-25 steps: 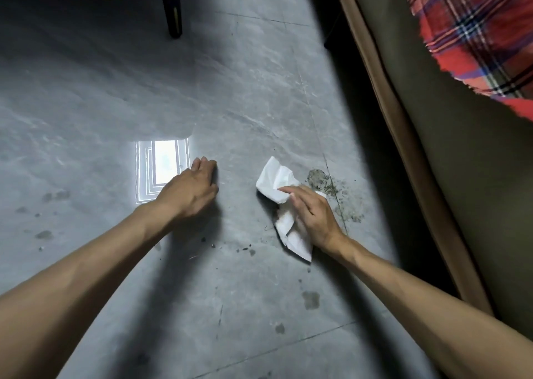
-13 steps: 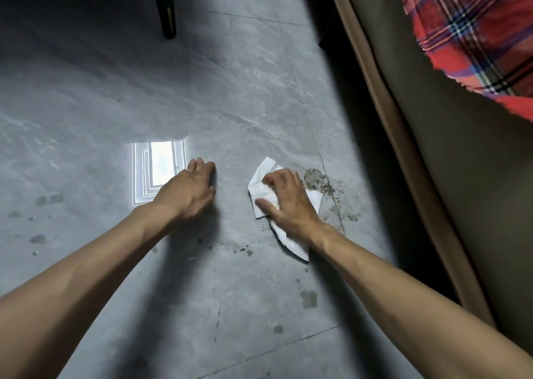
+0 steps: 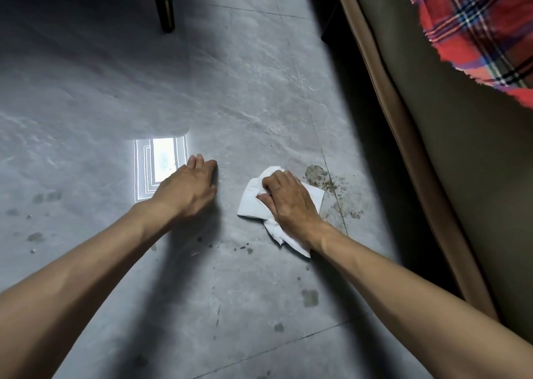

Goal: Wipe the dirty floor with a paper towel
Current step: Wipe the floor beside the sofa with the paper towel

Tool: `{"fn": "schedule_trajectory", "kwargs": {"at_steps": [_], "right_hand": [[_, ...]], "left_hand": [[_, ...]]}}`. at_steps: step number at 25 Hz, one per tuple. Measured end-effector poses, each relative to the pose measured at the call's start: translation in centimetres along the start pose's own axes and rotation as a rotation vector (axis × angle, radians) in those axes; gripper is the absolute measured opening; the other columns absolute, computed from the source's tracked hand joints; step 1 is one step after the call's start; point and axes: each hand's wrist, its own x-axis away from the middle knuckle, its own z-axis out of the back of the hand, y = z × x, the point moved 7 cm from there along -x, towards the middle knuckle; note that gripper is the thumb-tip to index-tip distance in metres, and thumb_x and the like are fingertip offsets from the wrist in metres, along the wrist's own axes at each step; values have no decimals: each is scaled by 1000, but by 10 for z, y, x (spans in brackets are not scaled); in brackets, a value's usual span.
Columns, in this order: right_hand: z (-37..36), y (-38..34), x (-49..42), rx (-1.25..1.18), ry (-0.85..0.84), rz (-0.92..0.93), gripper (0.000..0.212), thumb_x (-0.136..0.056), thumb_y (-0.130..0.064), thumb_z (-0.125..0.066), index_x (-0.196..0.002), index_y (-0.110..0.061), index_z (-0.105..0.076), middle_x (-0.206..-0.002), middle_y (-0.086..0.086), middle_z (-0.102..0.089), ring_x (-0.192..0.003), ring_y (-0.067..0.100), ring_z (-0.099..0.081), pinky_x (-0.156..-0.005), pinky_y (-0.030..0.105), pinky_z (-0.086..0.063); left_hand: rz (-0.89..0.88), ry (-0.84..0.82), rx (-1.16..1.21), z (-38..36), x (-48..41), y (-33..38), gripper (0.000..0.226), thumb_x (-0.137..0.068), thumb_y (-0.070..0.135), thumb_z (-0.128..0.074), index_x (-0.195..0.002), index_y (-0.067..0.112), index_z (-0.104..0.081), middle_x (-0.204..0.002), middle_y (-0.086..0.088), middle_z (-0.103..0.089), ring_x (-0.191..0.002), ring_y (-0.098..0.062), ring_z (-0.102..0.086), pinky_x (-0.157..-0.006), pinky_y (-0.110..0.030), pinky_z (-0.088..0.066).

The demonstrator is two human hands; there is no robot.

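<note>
Head view: looks down along both bare forearms onto a grey floor (image 3: pixel 259 90).
Dirt patch (image 3: pixel 326 182): gritty brown-green smear with loose specks, straddling a thin grout line (image 3: pixel 314 113).
Paper towel (image 3: pixel 251 202): just left of the dirt patch, right edge at its first specks. White, soft, creased, with the long axis running far to near and the near end bunched under the wrist.
Right hand (image 3: pixel 288 202): on top of the towel, fingers curled into its far fold, gripping and pressing. Nearer hand to the dirt patch.
Left hand (image 3: pixel 187 189): well left of the dirt patch, palm down on bare tile, fingers straight, holding nothing.
Coming move: probably a short rightward push over the patch.
Floor texture: smooth, glossy stone-look tile, with small dried spots left of the dirt patch and nearer.
Sofa (image 3: pixel 461 176): right of the dirt patch, olive cloth with a tan edge.
</note>
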Motion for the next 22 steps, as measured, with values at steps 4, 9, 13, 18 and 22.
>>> {"fn": "schedule_trajectory", "kwargs": {"at_steps": [4,9,13,18,22], "right_hand": [[4,-16,-8,103,18,82,18,-95,-23,-57,-82,-12,-51,-73,4,-53,-64,26,-50,-47,35,-36],[15,21,-13,155,27,49,18,-94,-20,-59,-80,-10,-51,-68,7,-56,-58,30,-55,-44,31,-30],[25,93,-9,285,24,-368,15,-98,-26,-48,-93,-13,-51,-83,10,-65,-73,34,-62,-55,33,-29],[56,168,28,433,65,-781,18,-101,-23,-36,-102,-9,-47,-91,19,-68,-83,41,-64,-59,37,-34],[18,77,4,290,47,-581,14,-94,-23,-55,-94,-9,-53,-64,11,-65,-56,34,-62,-49,30,-31]], "left_hand": [[-79,56,-88,-5,-2,18,33,-90,19,-40,-122,7,-40,-130,-21,-42,-123,-35,-38,-100,-39,-31],[-110,23,-133,-17,-10,28,47,-93,23,-37,-135,3,-31,-144,-24,-32,-138,-35,-27,-111,-39,-25],[-104,-8,-160,-20,-9,25,55,-96,25,-34,-145,3,-19,-156,-23,-16,-147,-31,-13,-117,-38,-17],[-53,-27,-59,-18,-8,29,56,-94,20,-35,-146,8,-20,-158,-22,-9,-148,-31,-6,-117,-38,-14],[-19,-37,-30,-21,-10,37,53,-92,19,-33,-143,8,-21,-154,-28,-10,-146,-37,-7,-116,-42,-16]]}}
